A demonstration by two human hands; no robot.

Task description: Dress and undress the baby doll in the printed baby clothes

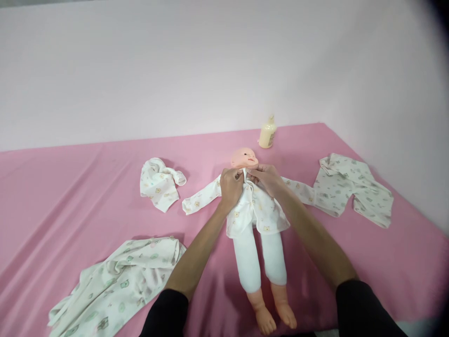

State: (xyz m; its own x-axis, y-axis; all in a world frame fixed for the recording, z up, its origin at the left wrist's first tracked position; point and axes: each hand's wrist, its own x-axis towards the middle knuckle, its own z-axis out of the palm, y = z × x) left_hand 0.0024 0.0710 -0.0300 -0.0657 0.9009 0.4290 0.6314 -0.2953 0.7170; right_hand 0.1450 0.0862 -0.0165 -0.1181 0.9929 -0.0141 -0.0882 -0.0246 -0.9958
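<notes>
Your left hand (231,187) and right hand (268,180) pinch the collar (245,173) of the shirt (268,215) on the doll (247,262), feet (265,320) toward the near edge of the pink sheet (87,206). Uneven pulling could skew the shirt.

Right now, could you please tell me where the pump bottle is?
In the head view, the pump bottle stands right of centre on the pink sheet, near its far edge, just beyond the doll's head.
</notes>
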